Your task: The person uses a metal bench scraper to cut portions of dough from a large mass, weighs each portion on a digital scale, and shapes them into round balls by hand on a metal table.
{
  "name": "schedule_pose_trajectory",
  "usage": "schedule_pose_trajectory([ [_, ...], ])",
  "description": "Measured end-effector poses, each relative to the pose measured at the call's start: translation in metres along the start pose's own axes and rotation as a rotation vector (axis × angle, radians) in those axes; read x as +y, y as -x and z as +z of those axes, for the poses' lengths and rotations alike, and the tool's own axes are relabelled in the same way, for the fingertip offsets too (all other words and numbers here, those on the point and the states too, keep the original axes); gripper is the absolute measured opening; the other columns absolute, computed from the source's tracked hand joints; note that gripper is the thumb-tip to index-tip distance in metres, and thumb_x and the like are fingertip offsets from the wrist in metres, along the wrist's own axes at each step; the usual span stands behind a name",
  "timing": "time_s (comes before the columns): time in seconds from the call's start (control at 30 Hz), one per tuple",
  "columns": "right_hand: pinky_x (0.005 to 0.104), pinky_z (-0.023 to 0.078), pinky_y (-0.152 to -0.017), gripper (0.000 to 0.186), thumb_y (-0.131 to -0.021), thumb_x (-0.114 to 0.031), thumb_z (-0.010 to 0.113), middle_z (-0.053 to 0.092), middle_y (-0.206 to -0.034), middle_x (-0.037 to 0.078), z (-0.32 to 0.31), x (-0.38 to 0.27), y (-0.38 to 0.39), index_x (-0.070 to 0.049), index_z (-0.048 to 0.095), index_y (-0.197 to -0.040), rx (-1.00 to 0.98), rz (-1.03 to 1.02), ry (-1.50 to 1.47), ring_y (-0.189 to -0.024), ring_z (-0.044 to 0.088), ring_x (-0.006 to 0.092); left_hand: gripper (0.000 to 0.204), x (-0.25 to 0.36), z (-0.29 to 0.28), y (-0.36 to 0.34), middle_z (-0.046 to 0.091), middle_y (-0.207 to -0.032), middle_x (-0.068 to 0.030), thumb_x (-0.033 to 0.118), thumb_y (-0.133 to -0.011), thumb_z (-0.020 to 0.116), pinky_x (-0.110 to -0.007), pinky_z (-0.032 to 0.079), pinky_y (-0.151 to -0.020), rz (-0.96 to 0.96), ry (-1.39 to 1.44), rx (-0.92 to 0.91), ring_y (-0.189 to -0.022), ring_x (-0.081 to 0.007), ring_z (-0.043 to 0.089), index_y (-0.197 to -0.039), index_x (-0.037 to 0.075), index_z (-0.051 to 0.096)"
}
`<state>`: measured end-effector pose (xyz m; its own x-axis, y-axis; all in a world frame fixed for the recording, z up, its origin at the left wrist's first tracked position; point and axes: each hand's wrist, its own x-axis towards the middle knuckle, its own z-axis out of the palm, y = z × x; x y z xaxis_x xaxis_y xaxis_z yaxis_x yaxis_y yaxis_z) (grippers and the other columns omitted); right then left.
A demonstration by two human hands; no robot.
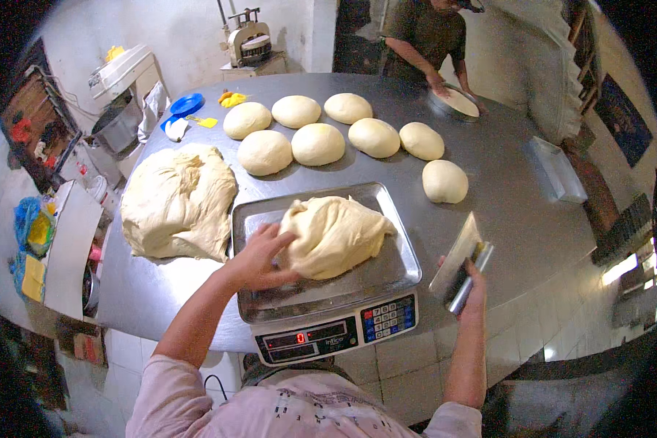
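Observation:
A lump of dough (336, 237) lies on the metal tray of a digital scale (299, 312). My left hand (264, 259) is at the lump's left edge, its fingers spread and seemingly touching it. To the right of the scale, my right hand (474, 288) grips a dough scraper (456, 263) by its metal handle, with the wide blade tilted up. A much larger mass of dough (179, 204) rests on the table left of the scale. Several smooth round dough balls (319, 144) sit beyond the tray, one of them (445, 182) nearer the scraper.
The steel table (518, 190) has a curved edge. At its far side a person (427, 44) handles a round pan (456, 106). A blue lid (187, 104) and yellow scraper (206, 122) lie far left. A rectangular metal pan (556, 169) stands at the right edge.

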<state>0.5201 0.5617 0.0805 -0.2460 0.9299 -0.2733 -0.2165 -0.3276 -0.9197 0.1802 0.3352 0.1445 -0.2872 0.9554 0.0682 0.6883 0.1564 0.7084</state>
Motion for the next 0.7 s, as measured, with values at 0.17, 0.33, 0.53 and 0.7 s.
schedule_pose_trajectory([
  [0.17,0.04,0.035,-0.101,0.067,-0.079,-0.038,0.066,0.049,-0.132,0.015,0.001,0.032,-0.001,-0.002,0.044,-0.131,-0.487,0.028,-0.095,-0.118,0.049,0.0273,0.065,-0.026,0.006,0.065,0.027,-0.148,-0.0218,0.038,-0.079,0.066,-0.052,0.014,-0.111,0.02,-0.325,0.484,-0.14,-0.0413,0.011,-0.135,0.014,0.047],
  [0.33,0.0405,0.039,-0.093,0.053,-0.083,-0.035,0.062,0.057,-0.111,0.012,0.027,0.069,0.021,-0.004,0.051,-0.125,-0.045,0.15,-0.069,-0.104,0.052,0.0291,0.068,-0.08,0.074,0.113,0.034,-0.145,-0.0088,0.057,-0.095,0.028,-0.038,0.024,-0.109,-0.475,0.816,0.558,-0.133,-0.0248,0.032,-0.143,0.01,0.03],
  [0.53,0.0392,0.038,-0.095,0.053,-0.084,-0.035,0.061,0.054,-0.115,0.013,0.067,0.091,0.041,-0.002,0.05,-0.124,-0.126,0.133,-0.116,-0.105,0.05,0.0291,0.083,-0.094,0.039,0.089,0.048,-0.134,-0.013,0.071,-0.088,0.028,-0.04,0.035,-0.104,-0.525,1.362,0.381,-0.122,-0.027,0.047,-0.139,0.006,0.036],
  [0.7,0.0397,0.04,-0.094,0.05,-0.086,-0.032,0.059,0.057,-0.115,0.012,0.069,0.096,0.026,-0.001,0.051,-0.123,-0.101,0.033,-0.132,-0.106,0.052,0.0276,0.082,-0.088,0.039,0.091,0.043,-0.139,-0.0124,0.07,-0.089,0.026,-0.038,0.033,-0.105,-0.529,1.141,0.42,-0.124,-0.0272,0.045,-0.141,0.006,0.034],
])
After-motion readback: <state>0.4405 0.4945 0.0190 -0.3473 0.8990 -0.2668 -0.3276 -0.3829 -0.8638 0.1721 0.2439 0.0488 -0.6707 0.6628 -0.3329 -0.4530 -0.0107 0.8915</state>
